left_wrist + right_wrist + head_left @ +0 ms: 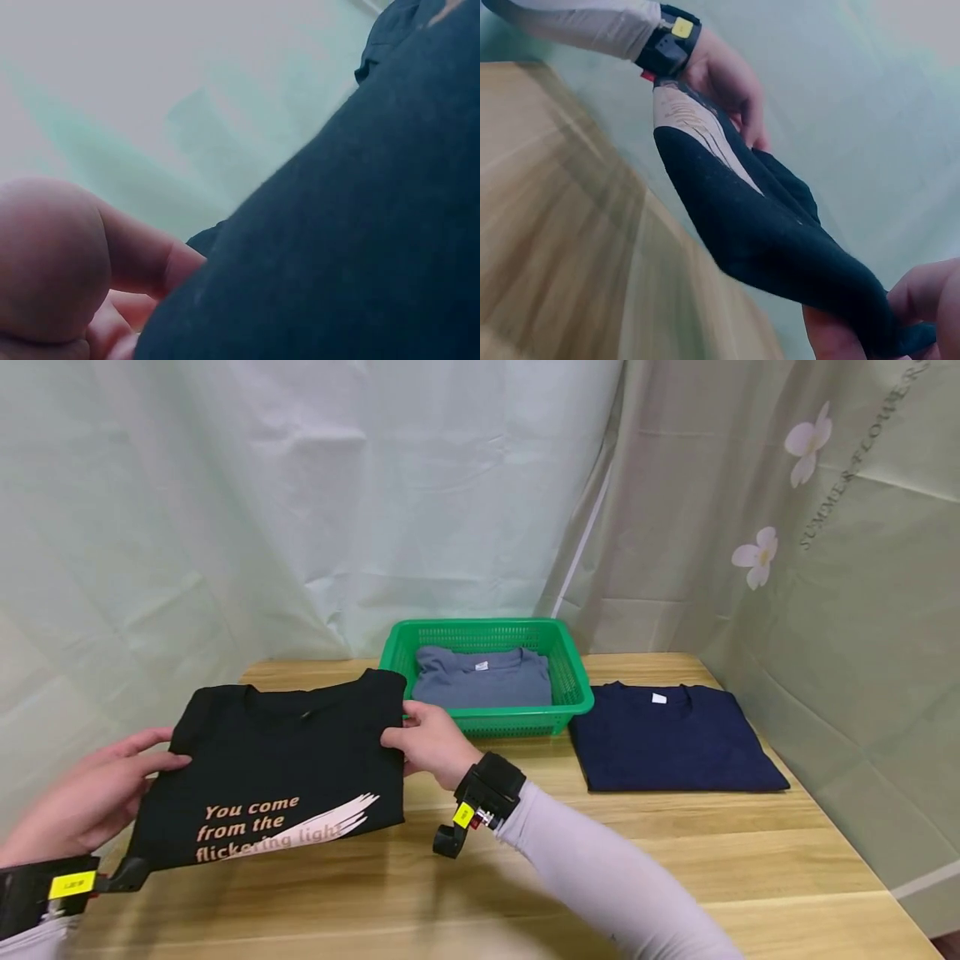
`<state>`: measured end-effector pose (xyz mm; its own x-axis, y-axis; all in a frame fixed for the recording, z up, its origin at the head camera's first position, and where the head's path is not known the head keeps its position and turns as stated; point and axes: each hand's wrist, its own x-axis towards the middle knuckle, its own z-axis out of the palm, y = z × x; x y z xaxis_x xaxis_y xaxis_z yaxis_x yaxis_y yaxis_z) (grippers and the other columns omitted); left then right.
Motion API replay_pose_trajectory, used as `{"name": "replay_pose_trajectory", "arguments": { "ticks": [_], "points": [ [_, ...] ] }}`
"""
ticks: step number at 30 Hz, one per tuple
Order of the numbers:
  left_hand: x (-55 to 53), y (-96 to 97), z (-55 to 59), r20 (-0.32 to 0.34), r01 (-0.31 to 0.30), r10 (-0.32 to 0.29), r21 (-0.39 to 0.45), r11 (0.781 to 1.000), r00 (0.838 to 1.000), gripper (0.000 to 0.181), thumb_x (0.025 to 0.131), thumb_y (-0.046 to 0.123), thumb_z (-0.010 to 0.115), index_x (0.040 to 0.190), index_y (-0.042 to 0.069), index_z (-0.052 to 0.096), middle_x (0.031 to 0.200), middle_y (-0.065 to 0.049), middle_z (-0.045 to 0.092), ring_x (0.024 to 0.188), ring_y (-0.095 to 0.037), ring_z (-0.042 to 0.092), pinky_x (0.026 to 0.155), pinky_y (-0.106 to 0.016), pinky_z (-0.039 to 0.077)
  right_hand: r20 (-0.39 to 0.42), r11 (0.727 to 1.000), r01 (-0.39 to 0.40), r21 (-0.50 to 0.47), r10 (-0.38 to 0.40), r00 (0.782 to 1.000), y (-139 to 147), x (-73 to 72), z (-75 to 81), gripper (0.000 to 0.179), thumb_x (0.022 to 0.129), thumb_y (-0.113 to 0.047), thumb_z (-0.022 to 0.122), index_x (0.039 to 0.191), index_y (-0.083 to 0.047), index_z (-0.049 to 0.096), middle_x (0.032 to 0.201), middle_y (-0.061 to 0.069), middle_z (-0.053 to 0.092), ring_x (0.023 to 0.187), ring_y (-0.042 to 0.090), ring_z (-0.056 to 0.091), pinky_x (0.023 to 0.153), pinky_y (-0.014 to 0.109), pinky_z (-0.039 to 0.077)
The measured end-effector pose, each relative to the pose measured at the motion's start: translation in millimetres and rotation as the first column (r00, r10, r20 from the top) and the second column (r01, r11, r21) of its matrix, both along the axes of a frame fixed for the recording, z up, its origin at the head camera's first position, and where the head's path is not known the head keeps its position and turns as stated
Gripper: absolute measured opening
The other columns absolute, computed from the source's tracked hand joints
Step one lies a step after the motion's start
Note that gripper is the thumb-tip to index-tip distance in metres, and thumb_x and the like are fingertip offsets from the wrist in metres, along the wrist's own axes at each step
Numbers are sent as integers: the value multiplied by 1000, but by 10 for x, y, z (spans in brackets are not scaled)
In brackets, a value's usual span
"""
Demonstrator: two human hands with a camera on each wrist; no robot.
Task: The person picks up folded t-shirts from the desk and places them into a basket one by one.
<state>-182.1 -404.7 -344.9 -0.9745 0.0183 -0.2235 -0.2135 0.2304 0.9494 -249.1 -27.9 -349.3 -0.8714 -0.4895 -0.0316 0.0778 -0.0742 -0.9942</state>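
Observation:
A folded black T-shirt (285, 752) with printed lettering and a white brush stroke hangs raised over the table at the left. My left hand (97, 802) grips its left side, thumb on the front and fingers behind. At the opposite side my right hand (435, 743) pinches the edge near the shoulder. The right wrist view shows the black shirt (757, 232) sagging between both hands, above the wood. In the left wrist view dark cloth (345, 225) fills the right half, with the left thumb and fingers at its edge.
Behind the right hand stands a green plastic basket (577, 681) holding a folded grey shirt (480, 681). A folded navy shirt (675, 739) lies flat on the wooden table (675, 860) to the right. Pale curtains (450, 510) hang along the back and sides.

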Motion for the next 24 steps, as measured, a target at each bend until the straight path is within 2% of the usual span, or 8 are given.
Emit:
{"name": "replay_pose_trajectory", "arguments": {
  "ticks": [1, 4, 7, 10, 13, 16, 19, 24],
  "points": [
    [-12, 24, 10, -14, 5, -5, -10, 1000, 1000, 43, 105, 17, 54, 139, 30, 31, 90, 8, 71, 43, -5, 43, 38, -19, 43, 2, 1000, 9, 3, -9, 1000, 23, -17, 2, 39, 92, 4, 61, 129, -8, 60, 96, 8, 71, 79, 24, 69, 59, 38, 60],
    [-60, 113, 30, -46, 31, -30, 25, 999, 999, 36, 104, 15, 55, 133, 26, 37, 91, 6, 71, 47, -6, 44, 41, -18, 43, 8, 999, 34, 9, -34, 999, 94, -68, -1, 36, 92, 4, 61, 126, -7, 61, 95, 8, 71, 79, 25, 69, 58, 37, 60],
    [-112, 214, 50, -67, 77, -71, 97, 992, 995, 31, 105, 11, 53, 130, 22, 41, 93, 1, 72, 55, -10, 56, 49, -20, 52, 2, 998, 69, 15, -69, 998, 172, -117, -10, 32, 91, 3, 61, 122, -7, 63, 93, 8, 71, 77, 25, 69, 56, 34, 59],
    [-169, 332, 61, -82, 114, -100, 194, 974, 992, 25, 104, 6, 52, 124, 18, 45, 94, -5, 73, 66, -18, 65, 55, -26, 58, -26, 994, 102, 38, -101, 994, 262, -168, -18, 30, 90, 1, 62, 120, -7, 64, 91, 8, 71, 73, 23, 68, 52, 28, 56],
    [-206, 444, 72, -88, 115, -101, 175, 978, 991, 27, 103, 6, 54, 123, 20, 44, 86, -2, 71, 61, -15, 61, 53, -23, 55, -59, 988, 133, 72, -129, 990, 366, -217, -17, 29, 91, -3, 63, 119, -8, 65, 90, 7, 71, 68, 21, 66, 46, 25, 48],
    [-235, 555, 80, -91, 121, -109, 137, 983, 990, 34, 102, 7, 55, 129, 20, 38, 86, -1, 70, 63, -14, 62, 55, -24, 56, -73, 983, 152, 100, -145, 987, 481, -263, -4, 27, 91, -5, 63, 118, -9, 66, 90, 6, 71, 68, 20, 66, 46, 24, 45],
    [-278, 674, 88, -104, 135, -123, 113, 984, 987, 42, 103, 8, 56, 137, 13, 32, 89, -3, 71, 68, -17, 65, 59, -26, 58, -75, 979, 168, 118, -160, 984, 590, -303, 14, 27, 91, -7, 62, 118, -9, 66, 93, 7, 71, 72, 22, 67, 50, 25, 48],
    [-356, 849, 111, -124, 149, -139, 78, 986, 983, 47, 103, 10, 56, 141, 7, 29, 92, -4, 72, 70, -18, 66, 60, -26, 58, -58, 977, 174, 124, -168, 984, 746, -353, 33, 30, 92, -7, 61, 122, -6, 63, 99, 10, 70, 81, 25, 69, 59, 28, 57]
  ]
}}
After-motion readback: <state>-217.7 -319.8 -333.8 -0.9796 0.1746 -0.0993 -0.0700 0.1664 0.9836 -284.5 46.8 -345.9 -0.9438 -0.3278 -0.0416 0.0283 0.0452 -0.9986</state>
